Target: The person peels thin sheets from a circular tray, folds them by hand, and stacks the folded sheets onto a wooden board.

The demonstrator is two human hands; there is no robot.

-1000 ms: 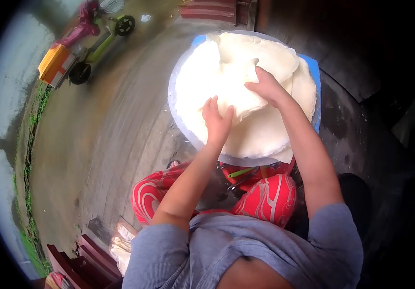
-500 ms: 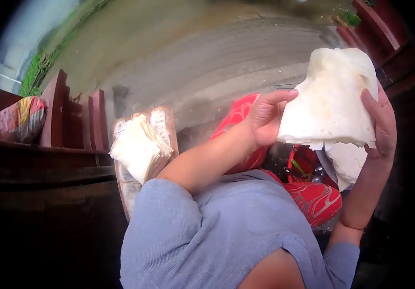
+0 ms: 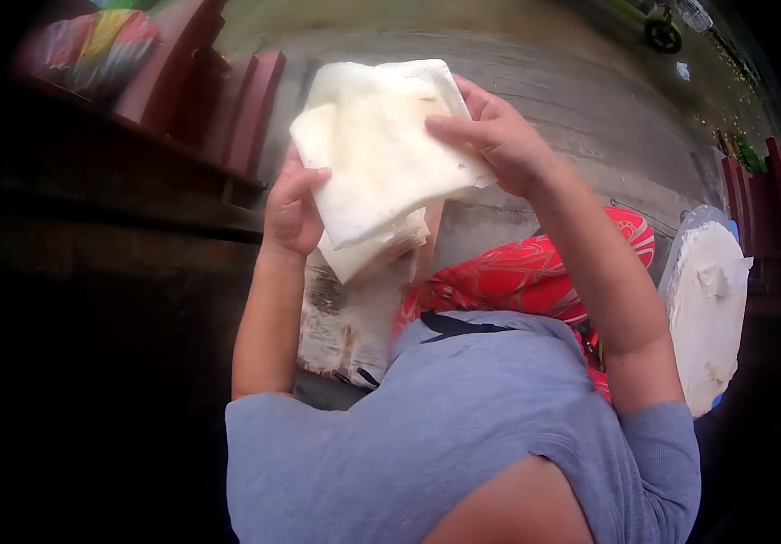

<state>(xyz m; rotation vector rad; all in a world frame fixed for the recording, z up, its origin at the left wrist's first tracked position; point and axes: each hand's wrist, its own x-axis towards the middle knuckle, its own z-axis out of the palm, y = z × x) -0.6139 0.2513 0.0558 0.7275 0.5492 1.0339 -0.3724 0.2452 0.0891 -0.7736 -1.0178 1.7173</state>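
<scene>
A thin, floppy cream-white sheet (image 3: 386,168) is stretched between my two hands, with small brown specks on it. My left hand (image 3: 295,208) pinches its left edge, thumb on top. At the upper right edge, my right hand (image 3: 499,136) grips it, thumb above and fingers behind. Directly beneath lies a stack of similar sheets (image 3: 377,254), partly covered by the held one. This stack sits on a worn, whitish-stained wooden board (image 3: 341,331) to my left. Whether the held sheet touches the stack, I cannot tell.
To my right stands a blue-edged container (image 3: 676,272) with a pile of white sheets (image 3: 708,313). Dark red wooden railings (image 3: 250,113) rise at the left, with a colourful bag (image 3: 105,45) behind them. A small wheel (image 3: 663,34) shows at the far top right.
Both hands have carried the sheet leftward, from my right side to above the stack on the board. The view has turned, and the white pile at the right is now more exposed.
</scene>
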